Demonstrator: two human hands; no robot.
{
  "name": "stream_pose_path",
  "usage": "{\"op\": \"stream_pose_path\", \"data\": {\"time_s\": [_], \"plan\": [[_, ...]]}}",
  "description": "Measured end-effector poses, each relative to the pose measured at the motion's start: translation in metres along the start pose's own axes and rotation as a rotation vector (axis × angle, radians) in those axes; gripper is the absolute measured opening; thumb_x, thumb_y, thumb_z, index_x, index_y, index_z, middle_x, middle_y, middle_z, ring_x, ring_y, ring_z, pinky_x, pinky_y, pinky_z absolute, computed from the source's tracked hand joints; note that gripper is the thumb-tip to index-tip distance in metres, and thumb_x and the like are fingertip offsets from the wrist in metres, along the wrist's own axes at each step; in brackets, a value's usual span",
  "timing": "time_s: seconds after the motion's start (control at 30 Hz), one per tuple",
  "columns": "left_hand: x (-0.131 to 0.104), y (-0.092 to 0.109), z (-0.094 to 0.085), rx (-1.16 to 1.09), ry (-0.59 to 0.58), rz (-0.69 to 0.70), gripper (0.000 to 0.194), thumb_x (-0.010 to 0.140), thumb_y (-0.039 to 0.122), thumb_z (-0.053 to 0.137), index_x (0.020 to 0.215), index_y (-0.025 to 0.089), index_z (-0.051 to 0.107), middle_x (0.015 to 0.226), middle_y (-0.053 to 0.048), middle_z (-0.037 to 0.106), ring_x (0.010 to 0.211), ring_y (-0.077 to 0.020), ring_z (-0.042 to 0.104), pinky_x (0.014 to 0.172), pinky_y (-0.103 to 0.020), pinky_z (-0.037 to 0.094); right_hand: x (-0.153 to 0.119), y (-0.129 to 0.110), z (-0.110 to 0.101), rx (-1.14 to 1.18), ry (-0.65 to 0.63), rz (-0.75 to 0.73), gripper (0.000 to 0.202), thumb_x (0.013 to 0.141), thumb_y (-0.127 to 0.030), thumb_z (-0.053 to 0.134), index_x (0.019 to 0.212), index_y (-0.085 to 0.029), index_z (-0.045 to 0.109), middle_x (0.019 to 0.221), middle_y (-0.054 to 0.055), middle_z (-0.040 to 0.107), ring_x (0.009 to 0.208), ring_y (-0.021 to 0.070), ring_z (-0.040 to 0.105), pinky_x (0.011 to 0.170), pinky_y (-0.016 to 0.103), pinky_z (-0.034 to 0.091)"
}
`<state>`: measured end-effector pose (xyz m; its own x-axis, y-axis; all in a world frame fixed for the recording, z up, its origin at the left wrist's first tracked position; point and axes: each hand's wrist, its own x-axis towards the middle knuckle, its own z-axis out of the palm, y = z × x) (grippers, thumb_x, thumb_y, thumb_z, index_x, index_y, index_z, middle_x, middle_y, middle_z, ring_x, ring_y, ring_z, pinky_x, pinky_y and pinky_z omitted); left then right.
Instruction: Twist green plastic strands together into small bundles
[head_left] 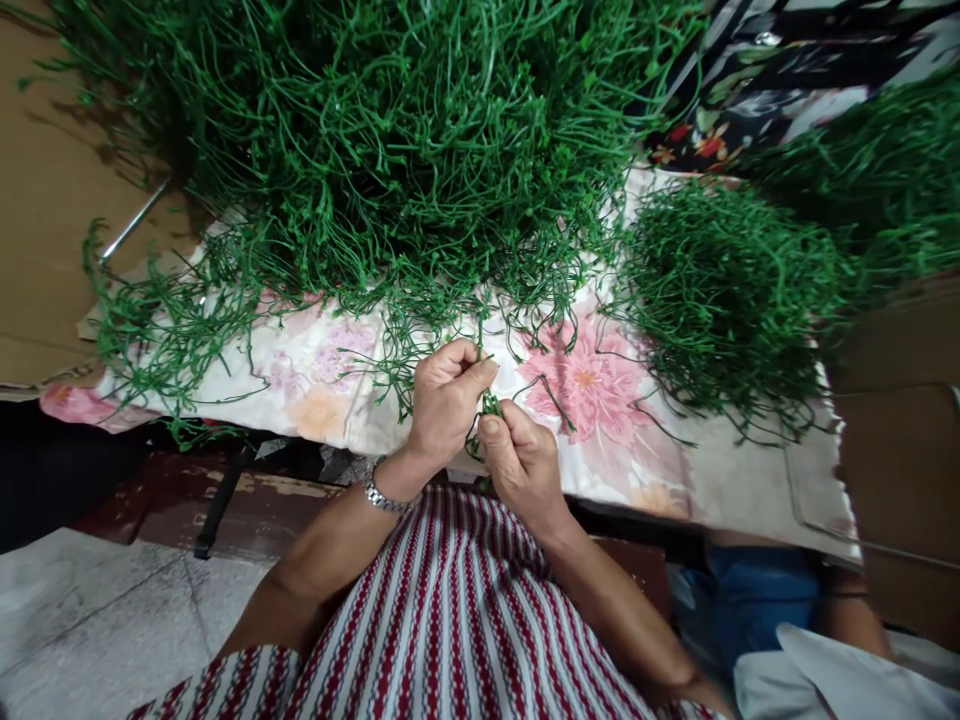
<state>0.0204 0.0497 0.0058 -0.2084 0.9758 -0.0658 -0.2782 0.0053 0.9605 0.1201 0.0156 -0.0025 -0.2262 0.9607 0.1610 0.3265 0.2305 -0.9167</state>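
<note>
My left hand (448,392), with a metal-band watch (386,488) on its wrist, is closed in a pinch on a thin green stem. Just right of it and slightly lower, my right hand (523,462) is also closed, thumb on top, around a small bunch of green stems (490,404). The hands almost touch, near the front edge of the table. Stem ends stick out between them; the rest is hidden in my fingers. Beyond my hands lies a large heap of thin, forked green stems (390,150) that look like plastic foliage.
A floral cloth (585,385) covers the table. A smaller green pile (735,290) sits at right, and loose stems (172,330) spread at left. Cardboard (52,200) stands at far left. Another person's blue clothing (761,600) shows at lower right.
</note>
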Motion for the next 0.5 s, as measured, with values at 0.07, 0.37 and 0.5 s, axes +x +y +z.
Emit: {"op": "stream_pose_path", "data": {"time_s": [0.07,0.37,0.5], "plan": [[0.004,-0.002,0.002,0.034,-0.001,0.029,0.025,0.070,0.013,0.058,0.055,0.016,0.038,0.050,0.006,0.037,0.045,-0.0040,0.030,0.044,-0.019,0.023,-0.003,-0.003,0.002,0.008,0.031,0.007,0.032,0.090,-0.030,0.039,0.061,-0.020,0.030,0.050,-0.007,0.029,0.045,0.0062,0.028,0.045,0.020,0.024],[0.041,0.020,-0.002,-0.083,0.062,0.229,0.021,0.072,0.013,0.058,0.062,0.019,0.040,0.050,0.007,0.041,0.042,-0.0050,0.038,0.040,-0.016,0.030,-0.020,-0.015,0.006,-0.003,-0.054,-0.140,0.029,0.088,-0.023,0.042,0.060,-0.019,0.034,0.053,-0.005,0.030,0.048,0.0073,0.034,0.047,0.021,0.029],[0.033,0.026,-0.008,-0.149,-0.058,0.161,0.020,0.073,0.018,0.060,0.059,0.017,0.046,0.053,0.004,0.050,0.049,-0.0078,0.048,0.047,-0.020,0.039,-0.001,-0.011,-0.029,-0.175,0.048,-0.261,0.016,0.085,-0.023,0.048,0.070,-0.017,0.050,0.087,0.007,0.052,0.088,0.0177,0.050,0.079,0.033,0.041]]}}
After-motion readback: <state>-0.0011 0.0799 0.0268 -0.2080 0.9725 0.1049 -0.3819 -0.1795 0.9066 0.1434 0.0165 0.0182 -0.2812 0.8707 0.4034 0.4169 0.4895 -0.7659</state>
